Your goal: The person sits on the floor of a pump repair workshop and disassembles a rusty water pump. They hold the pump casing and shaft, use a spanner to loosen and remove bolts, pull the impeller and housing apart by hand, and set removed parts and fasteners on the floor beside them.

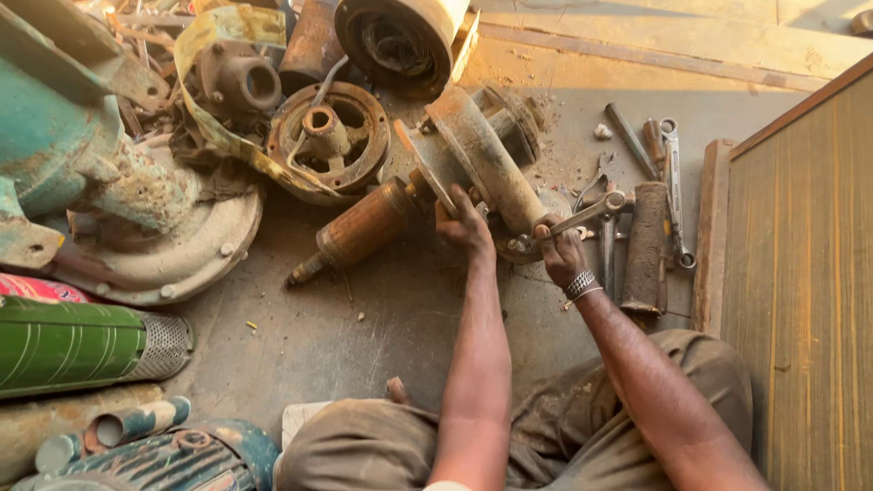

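Here left hand fingers clasp the rusty pump housing, right hand fingers grip a wrench.

The pump housing is rough, rusty brown metal. The wrench is smooth grey metal and shines a little. The floor is dull, dusty concrete. The board is matt wood with lines. The green cylinder looks smooth and glossy.

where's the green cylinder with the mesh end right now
In the head view the green cylinder lies on its side at the left edge of the floor, mesh end pointing right, below the teal pump housing and above the blue motor.
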Demonstrator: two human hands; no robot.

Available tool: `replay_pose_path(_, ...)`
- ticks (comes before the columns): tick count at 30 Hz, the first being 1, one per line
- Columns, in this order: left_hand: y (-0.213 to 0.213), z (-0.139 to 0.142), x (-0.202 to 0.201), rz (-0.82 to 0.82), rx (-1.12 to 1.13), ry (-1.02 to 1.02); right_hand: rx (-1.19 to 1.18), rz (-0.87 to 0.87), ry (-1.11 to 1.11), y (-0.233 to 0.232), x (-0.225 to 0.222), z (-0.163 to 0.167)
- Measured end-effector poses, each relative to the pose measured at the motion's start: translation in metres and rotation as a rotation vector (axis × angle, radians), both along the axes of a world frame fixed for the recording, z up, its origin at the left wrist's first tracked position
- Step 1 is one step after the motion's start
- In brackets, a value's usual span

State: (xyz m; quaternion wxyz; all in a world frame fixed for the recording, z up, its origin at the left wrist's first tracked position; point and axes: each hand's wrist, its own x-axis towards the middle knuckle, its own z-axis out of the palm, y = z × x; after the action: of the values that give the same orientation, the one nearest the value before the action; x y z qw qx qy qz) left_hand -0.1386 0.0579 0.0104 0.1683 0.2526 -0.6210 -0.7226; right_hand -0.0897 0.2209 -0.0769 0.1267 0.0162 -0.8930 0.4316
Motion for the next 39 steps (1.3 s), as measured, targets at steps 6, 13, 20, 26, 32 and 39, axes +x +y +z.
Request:
replay_pose_path(6,0.005,0.007,-0.009,-0.009,0.076,0.465,0.025,0.019,0.089,-0.001,0.004,0.01)
replay_pose_path(13,-0.001,-0.003,-0.003,-0.011,0.004,0.436,-0.016,0.016,0.083,-0.004,0.004,0.015)
replay_pose_path(20,0.005,-0.006,-0.009,0.126,-0.059,-0.208,-0.04,0.036,0.06,-0.002,0.006,0.014)
replay_pose_path(26,0.0,-0.005,-0.002,-0.102,0.066,0.247,0.03,-0.014,0.021,-0.002,0.003,0.005)
replay_pose_path(32,0.001,-0.015,-0.013,-0.014,0.017,0.27,0.081,0.037,0.114,-0.001,0.001,0.001)
replay_pose_path(39,-0.001,-0.028,-0.017,0.05,-0.057,0.172,0.021,0.04,0.057,-0.002,0.0,0.007)
